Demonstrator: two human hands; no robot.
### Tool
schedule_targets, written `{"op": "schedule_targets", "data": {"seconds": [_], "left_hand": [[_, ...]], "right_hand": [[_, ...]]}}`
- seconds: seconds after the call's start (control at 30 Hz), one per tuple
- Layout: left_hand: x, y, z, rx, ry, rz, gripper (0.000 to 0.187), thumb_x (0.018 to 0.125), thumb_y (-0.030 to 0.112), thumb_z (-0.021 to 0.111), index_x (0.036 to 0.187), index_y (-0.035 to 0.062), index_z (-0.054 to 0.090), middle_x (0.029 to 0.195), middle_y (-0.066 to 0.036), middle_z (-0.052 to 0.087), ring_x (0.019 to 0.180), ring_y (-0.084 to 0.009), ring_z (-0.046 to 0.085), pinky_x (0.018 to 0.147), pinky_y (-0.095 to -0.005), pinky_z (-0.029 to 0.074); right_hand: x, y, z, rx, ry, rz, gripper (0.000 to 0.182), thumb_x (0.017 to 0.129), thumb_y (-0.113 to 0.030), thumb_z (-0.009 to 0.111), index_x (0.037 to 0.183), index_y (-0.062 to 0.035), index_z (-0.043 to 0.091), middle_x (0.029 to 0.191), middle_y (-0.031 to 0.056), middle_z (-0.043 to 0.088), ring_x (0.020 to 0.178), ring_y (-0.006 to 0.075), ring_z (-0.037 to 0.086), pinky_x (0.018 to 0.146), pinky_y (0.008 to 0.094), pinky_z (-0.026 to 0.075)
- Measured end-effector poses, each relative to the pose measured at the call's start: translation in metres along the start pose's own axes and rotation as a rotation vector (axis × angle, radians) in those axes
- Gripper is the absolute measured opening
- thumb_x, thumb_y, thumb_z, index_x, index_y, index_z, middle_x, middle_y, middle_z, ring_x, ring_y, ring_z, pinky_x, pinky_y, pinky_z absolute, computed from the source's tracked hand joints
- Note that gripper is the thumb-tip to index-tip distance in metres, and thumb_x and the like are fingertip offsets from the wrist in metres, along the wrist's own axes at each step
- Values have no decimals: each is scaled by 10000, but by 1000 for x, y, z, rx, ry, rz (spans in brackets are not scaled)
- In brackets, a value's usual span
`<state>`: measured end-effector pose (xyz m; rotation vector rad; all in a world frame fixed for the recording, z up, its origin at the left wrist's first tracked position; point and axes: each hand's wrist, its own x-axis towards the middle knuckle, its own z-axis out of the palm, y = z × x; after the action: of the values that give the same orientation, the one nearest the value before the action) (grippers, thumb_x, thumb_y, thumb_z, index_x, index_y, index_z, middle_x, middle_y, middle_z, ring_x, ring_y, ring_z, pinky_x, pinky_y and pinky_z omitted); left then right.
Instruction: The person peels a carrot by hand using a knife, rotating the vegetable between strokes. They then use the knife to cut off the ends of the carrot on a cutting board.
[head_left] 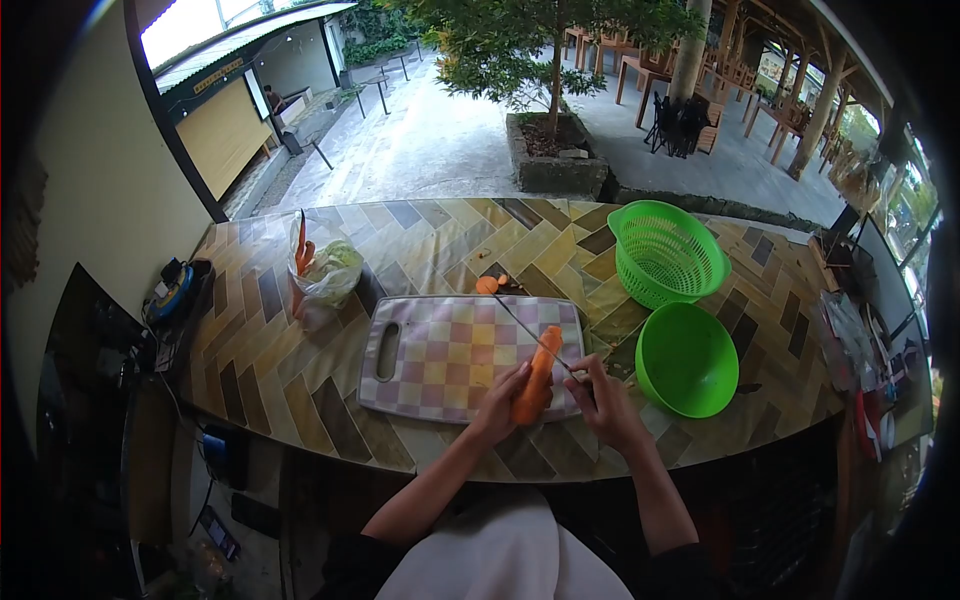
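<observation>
An orange carrot (539, 376) is in my left hand (500, 400), whose fingers wrap its left side over the board's lower right part. My right hand (606, 402) is closed on a knife (523, 326), with the thin blade slanting up and left across the top of the carrot. Underneath lies a checkered cutting board (440, 355) with a handle slot at its left end. Small orange carrot pieces (487, 285) rest just beyond the board's top edge. The knife's handle is mostly hidden by my right hand.
Right of the board are a green colander (668, 255) and a green bowl (687, 360). A clear plastic bag (330, 273) with vegetables stands at the left on the patterned table (300, 375). A phone (220, 532) lies lower left. Beyond the table is a planter (560, 175) with a tree.
</observation>
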<state>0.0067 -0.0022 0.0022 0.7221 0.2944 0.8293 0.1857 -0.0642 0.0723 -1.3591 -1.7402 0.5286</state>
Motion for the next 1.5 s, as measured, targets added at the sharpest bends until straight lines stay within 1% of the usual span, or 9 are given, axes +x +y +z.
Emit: {"op": "schedule_targets", "data": {"seconds": [0.17,0.27,0.47,0.57,0.67,0.87,0.97,1.07,1.5], "left_hand": [[-1,-4,4,51,133,-10,408,1005,319,517,1236,-17,525,1008,-97,617,888,-175,636,777,-300,526],[-1,-4,-7,-14,85,-34,409,1004,315,518,1243,-18,530,1008,-103,626,893,-176,642,789,-304,530],[-5,-4,0,-37,345,-53,397,1000,237,499,1295,-28,479,1178,-145,571,1003,-207,618,860,-328,522],[-2,-1,-14,-7,104,-130,410,997,239,499,1303,-33,468,1189,-135,569,1008,-207,616,852,-321,519],[-6,-3,5,0,371,-49,429,997,292,517,1274,-35,499,1088,-105,612,930,-187,632,802,-305,520],[-3,-1,-10,56,146,-140,419,1006,300,478,1287,-10,500,1041,-108,611,933,-166,621,820,-304,516],[-6,-2,3,36,327,-82,432,1007,303,478,1310,-5,490,1058,-118,606,942,-172,623,833,-307,514],[-3,-5,-8,45,187,-91,449,1008,297,480,1339,-7,473,1107,-128,595,980,-181,618,849,-311,512],[-3,-7,-7,91,198,-67,471,1019,268,456,1406,1,433,1159,-81,588,1020,-154,592,884,-294,482]], "right_hand": [[5,-7,2,-306,49,-82,120,922,-78,565,1035,-58,530,794,162,603,706,394,607,578,456,454],[0,-2,8,-393,-10,-127,168,878,-84,592,1041,-86,554,725,111,575,611,343,619,516,447,465],[-10,-3,5,-310,-94,-173,226,891,-98,583,1117,-119,577,744,128,595,619,353,622,524,449,469],[-5,-10,3,-267,-67,4,164,914,-109,592,1073,-72,587,857,178,636,740,399,632,593,455,470],[-15,-6,3,-208,-157,-55,180,915,-107,593,1090,-66,585,859,184,638,742,407,628,596,450,470],[-12,-14,1,-177,-77,110,191,919,-102,588,1107,-71,589,860,196,644,776,416,630,614,456,478],[-21,-3,9,-180,-115,-67,232,915,-120,581,1145,-101,573,841,183,637,754,402,638,591,476,475],[-22,-12,3,-204,-188,-47,241,914,-121,587,1154,-103,578,850,185,637,762,401,639,601,474,479],[-19,-16,3,-216,-123,88,182,928,-134,600,1089,-51,591,866,201,635,795,417,625,615,457,466]]}}
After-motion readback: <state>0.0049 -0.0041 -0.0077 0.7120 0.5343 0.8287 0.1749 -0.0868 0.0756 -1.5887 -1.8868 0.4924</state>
